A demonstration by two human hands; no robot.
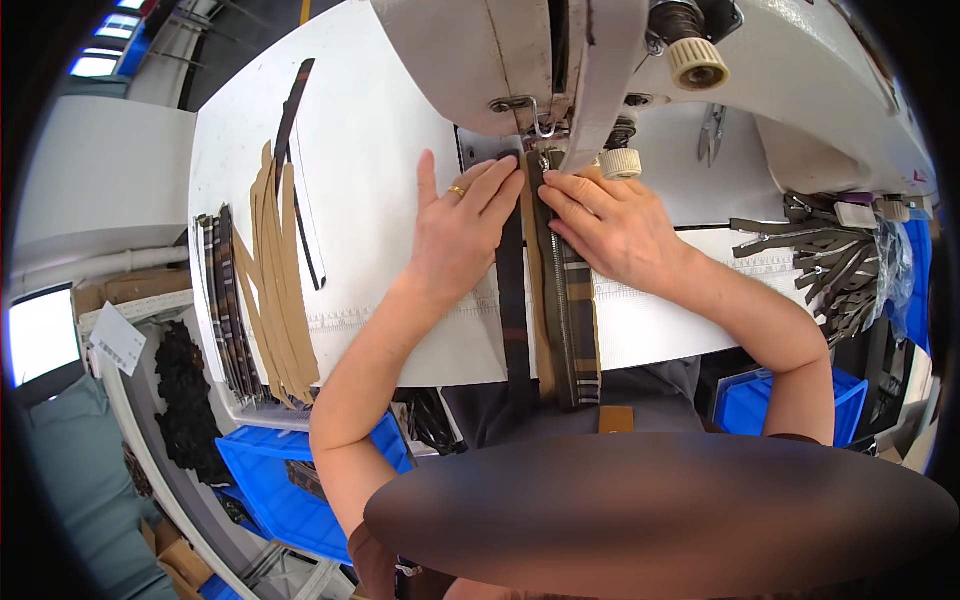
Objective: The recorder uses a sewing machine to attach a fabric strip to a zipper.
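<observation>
Left hand (450, 232), thumb spread from extended fingers, lies flat over dark strip (514, 320) in front of sewing machine (480, 50); right hand (618, 225), fingers outstretched side by side, touches edge of zipper (562, 310). Zipper lies between hands, running out from sewing machine's needle end.

This place seems to be a sewing workshop, because there are a large white sewing machine (780, 50), many loose zippers (840, 260), cut tan strips (278, 300) and blue plastic crates (325, 520).
</observation>
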